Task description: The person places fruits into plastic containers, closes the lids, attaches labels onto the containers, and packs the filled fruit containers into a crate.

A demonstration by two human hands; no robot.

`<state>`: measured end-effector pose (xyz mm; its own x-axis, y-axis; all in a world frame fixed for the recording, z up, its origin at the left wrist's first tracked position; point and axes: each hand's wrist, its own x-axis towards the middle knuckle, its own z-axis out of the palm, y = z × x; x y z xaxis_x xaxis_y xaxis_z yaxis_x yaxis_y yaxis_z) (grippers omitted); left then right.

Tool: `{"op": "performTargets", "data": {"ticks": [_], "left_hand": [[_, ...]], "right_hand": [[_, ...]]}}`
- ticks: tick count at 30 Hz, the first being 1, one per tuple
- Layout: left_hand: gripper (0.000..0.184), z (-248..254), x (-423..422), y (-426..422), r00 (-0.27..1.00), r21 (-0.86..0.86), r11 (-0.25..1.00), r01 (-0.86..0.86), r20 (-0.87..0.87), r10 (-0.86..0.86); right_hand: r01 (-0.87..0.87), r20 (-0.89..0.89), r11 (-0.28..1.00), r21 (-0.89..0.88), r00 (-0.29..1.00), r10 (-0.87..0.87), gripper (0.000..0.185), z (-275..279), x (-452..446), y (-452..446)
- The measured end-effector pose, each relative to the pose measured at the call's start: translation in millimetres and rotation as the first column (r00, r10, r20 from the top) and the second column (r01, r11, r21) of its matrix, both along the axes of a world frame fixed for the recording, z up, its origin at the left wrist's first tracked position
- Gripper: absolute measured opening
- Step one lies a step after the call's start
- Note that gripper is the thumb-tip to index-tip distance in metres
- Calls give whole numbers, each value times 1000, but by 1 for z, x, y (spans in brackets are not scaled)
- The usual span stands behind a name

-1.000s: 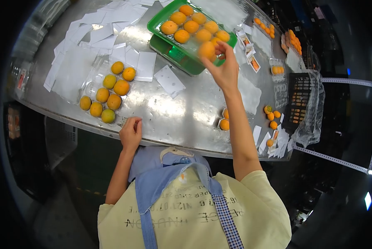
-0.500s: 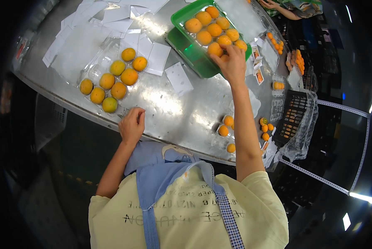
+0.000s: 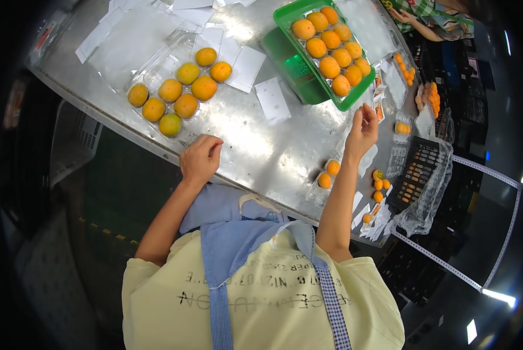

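With the middle of the view as the clock's centre, loose white sheets [image 3: 194, 16] lie toward eleven o'clock on the metal table [image 3: 255, 154]. Just below them, between ten and eleven, a clear tray [image 3: 171, 61] bears nine orange fruit [image 3: 203, 88], some tinged green, with its upper-left part bare. The left hand [image 3: 200, 157] is between nine and ten, near the table's front edge, its fingers curled in narrowly; I cannot tell whether anything is inside the curl. The clear tray's lowest fruit is near it, toward its eleven o'clock. At twelve lies a spotted white card [image 3: 272, 100]. Just past twelve stands a green box [image 3: 311, 90] with a lit panel, and at one o'clock, partly overlapping it, a tilted green tray [image 3: 344, 104] holds twelve orange fruit in rows of three. At three, two more fruit [image 3: 324, 181] sit close together near the front edge. The right hand [image 3: 362, 135] is at two, apart from the green tray and just off its five o'clock corner, fingers bent, a narrow gap between thumb and fingertips. Farther out at three is a black crate [image 3: 413, 175]; between one and two, another person's hand [image 3: 404, 16] shows beyond the table
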<state>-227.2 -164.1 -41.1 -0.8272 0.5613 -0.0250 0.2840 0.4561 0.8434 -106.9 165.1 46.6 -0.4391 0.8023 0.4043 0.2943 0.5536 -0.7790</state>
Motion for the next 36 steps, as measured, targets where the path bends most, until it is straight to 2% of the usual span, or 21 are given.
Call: {"op": "performTargets", "data": {"ticks": [4,10,19,22,25,28,31,36], "left_hand": [[6,-3,0,-1,998,53,998,12,-57,-9],[6,-4,0,-3,995,60,997,47,-86,-42],[6,-2,0,-3,999,24,999,30,-33,-29],[6,-3,0,-4,998,31,999,43,-54,-41],[7,-4,0,-2,989,70,997,28,-148,-17],[10,-5,0,-1,992,61,998,22,-129,-14],[9,1,-1,-1,998,-24,999,47,-47,-48],[10,3,-1,0,995,-76,996,45,-83,-51]], "right_hand": [[42,37,999,-10,998,-42,20,-4,15,-2],[18,37,1000,-19,999,-17,19,-9,15,-8],[-15,33,1000,-13,999,15,13,-16,2,-17],[-18,40,1000,-24,999,18,13,-19,1,-18],[-13,57,1000,-18,998,14,13,-22,4,-17],[-15,34,999,-41,999,17,13,-26,5,-16],[-15,21,999,-52,1000,16,13,-29,8,-13],[35,61,995,-93,998,-29,13,-33,14,-10]]}}
